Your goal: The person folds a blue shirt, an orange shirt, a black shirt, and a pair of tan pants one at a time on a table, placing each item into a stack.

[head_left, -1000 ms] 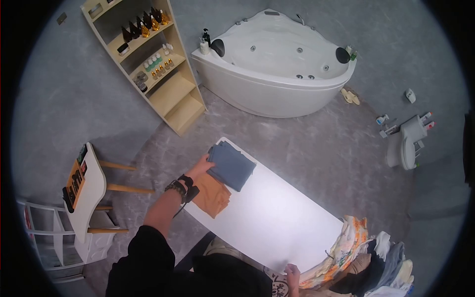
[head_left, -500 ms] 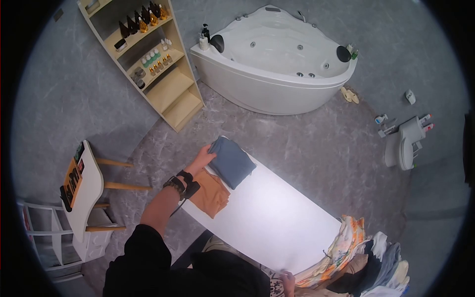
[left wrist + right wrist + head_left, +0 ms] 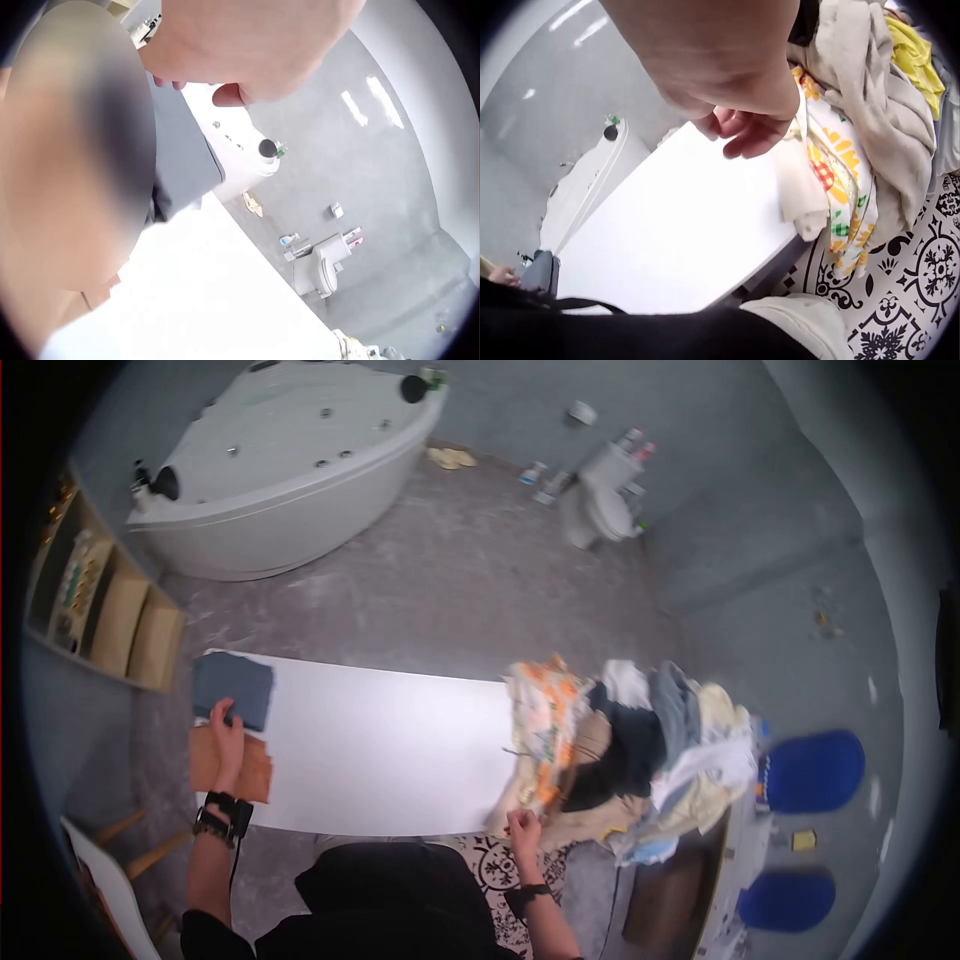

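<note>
My left hand (image 3: 228,735) is over the near edge of a folded blue-grey garment (image 3: 235,678) at the white table's left end, its fingers relaxed. An orange-brown folded garment (image 3: 255,775) lies just nearer to me, partly under that forearm. In the left wrist view, the blue-grey garment (image 3: 180,150) shows below the hand. At the table's right end, my right hand (image 3: 525,832) hovers beside a heap of clothes, nearest a floral garment (image 3: 548,735) with orange and yellow flowers. Its fingers are loosely bent with nothing between them in the right wrist view.
Between the garments stretches the white tabletop (image 3: 380,750). Several more clothes, including a black one (image 3: 635,735), are heaped at the right. Beyond stand a corner bathtub (image 3: 280,490), a wooden shelf (image 3: 125,600) and a toilet (image 3: 600,510). Two blue seats (image 3: 815,770) are at far right.
The head view has swung right, bringing the clothes heap toward the middle. My left hand has shifted from the blue-grey garment's side edge onto its near edge. My right hand has come beside the heap.
</note>
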A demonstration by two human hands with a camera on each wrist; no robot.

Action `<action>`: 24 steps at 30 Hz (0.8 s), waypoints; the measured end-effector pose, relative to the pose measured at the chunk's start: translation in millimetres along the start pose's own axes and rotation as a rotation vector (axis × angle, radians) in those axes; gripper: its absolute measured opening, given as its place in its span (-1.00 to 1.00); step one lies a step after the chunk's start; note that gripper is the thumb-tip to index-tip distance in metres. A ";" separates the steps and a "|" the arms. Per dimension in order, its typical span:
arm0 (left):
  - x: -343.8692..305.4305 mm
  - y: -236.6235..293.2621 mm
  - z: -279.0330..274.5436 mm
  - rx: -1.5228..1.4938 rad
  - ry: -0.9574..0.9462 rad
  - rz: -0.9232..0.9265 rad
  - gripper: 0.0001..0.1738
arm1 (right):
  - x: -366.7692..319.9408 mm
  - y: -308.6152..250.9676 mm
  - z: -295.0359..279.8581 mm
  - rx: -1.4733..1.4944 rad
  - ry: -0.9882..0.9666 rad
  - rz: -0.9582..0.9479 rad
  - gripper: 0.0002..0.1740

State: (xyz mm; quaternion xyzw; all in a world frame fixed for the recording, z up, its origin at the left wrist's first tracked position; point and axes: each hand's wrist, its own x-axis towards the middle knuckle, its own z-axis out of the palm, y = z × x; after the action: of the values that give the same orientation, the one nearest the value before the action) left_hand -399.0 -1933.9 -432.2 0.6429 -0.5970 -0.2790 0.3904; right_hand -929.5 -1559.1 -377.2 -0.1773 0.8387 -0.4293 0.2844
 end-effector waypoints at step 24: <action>-202.0 334.4 151.5 -0.206 -0.893 0.122 -0.82 | 101.6 -213.0 -255.9 0.195 0.560 -0.669 -0.82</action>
State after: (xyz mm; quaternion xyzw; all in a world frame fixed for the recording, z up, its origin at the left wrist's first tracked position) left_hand -734.4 -1754.5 -256.3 0.3813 -0.7126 -0.5631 0.1726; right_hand -1158.0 -1576.7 -115.2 -0.2883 0.7353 -0.6063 -0.0929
